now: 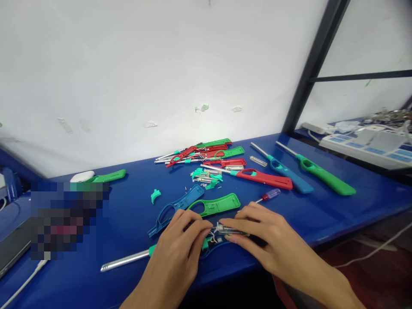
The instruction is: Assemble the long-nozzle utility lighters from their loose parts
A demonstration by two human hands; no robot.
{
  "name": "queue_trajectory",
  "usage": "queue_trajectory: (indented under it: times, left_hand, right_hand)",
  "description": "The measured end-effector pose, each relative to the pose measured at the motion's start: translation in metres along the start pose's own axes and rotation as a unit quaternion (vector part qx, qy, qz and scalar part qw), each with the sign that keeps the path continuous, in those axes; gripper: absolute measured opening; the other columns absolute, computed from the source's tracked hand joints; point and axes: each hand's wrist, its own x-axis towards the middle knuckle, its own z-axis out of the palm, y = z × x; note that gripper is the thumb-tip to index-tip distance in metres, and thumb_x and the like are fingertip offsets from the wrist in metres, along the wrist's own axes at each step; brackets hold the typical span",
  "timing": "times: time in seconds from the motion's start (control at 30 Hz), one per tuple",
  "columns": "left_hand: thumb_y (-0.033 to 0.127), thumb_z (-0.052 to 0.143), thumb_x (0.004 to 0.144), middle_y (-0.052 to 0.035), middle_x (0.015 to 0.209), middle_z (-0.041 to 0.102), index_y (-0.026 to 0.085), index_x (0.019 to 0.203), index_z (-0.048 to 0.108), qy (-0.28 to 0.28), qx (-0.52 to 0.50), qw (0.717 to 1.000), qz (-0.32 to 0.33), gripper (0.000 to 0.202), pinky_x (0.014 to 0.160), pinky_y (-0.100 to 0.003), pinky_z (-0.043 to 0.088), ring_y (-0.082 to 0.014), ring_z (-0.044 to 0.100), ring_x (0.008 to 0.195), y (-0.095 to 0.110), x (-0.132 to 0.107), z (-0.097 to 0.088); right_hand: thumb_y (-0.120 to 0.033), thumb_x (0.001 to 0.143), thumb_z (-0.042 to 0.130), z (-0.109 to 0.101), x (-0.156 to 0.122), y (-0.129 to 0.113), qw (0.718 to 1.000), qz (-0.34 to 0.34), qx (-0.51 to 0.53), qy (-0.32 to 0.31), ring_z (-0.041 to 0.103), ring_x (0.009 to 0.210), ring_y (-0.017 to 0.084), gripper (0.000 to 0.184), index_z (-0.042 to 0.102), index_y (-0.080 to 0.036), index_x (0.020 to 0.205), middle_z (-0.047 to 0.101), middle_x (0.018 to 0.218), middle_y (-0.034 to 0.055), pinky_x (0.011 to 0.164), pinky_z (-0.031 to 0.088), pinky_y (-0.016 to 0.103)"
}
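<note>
A long-nosed gas lighter lies opened near the table's front edge, its metal barrel (125,261) pointing left. White wires (213,236) show inside its blue half-shell (216,249). My right hand (268,234) grips a clear fuel tank (233,230) between thumb and fingers, just over the shell. Bent across the lighter, my left hand (180,246) has thumb and fingertips pinched together beside the tank's valve end; what they pinch is hidden. Right behind my hands lie a loose blue half-shell (189,198) and a green half-shell (222,205).
A screwdriver (271,195) lies behind my right hand. Red (267,179), blue (291,178) and green (328,177) whole lighters rest at the right. Opened lighters (214,151) pile by the wall, near loose tanks (209,178). A teal trigger (156,196) lies apart.
</note>
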Motion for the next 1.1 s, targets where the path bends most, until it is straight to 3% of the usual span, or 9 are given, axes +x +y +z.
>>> queue_trajectory:
  times: [0.6, 0.87, 1.1]
  left_hand:
    - [0.004, 0.051, 0.104, -0.0044, 0.098, 0.067, 0.02, 0.111, 0.061, -0.003, 0.055, 0.997, 0.047, 0.02, 0.086, -0.039, 0.053, -0.0216, 0.059, 0.091, 0.0032, -0.0008, 0.0013]
    - [0.004, 0.05, 0.104, -0.0043, 0.098, 0.067, 0.02, 0.11, 0.06, -0.003, 0.063, 0.997, 0.048, 0.019, 0.088, -0.04, 0.053, -0.0216, 0.06, 0.089, 0.0046, -0.0012, 0.0013]
    - [0.004, 0.052, 0.104, -0.0051, 0.099, 0.065, 0.019, 0.109, 0.06, -0.001, 0.055, 0.997, 0.049, 0.018, 0.086, -0.039, 0.054, -0.0213, 0.059, 0.09, 0.0039, 0.0002, 0.0022]
  right_hand:
    - [-0.026, 0.108, 0.057, 0.0024, 0.0017, -0.0046, 0.998, -0.03, -0.043, 0.017, 0.062, 0.091, 0.022, 0.03, 0.07, -0.029, 0.135, 0.068, 0.103, 0.0053, 0.082, 0.055, 0.038]
    - [-0.026, 0.108, 0.055, 0.0028, 0.0016, -0.0027, 0.998, -0.033, -0.043, 0.013, 0.063, 0.089, 0.021, 0.03, 0.07, -0.029, 0.134, 0.068, 0.103, 0.0049, 0.087, 0.055, 0.039]
    - [-0.024, 0.108, 0.056, 0.0031, 0.0017, -0.0024, 0.998, -0.044, -0.046, 0.008, 0.059, 0.09, 0.021, 0.031, 0.068, -0.03, 0.136, 0.066, 0.104, 0.0048, 0.081, 0.054, 0.038]
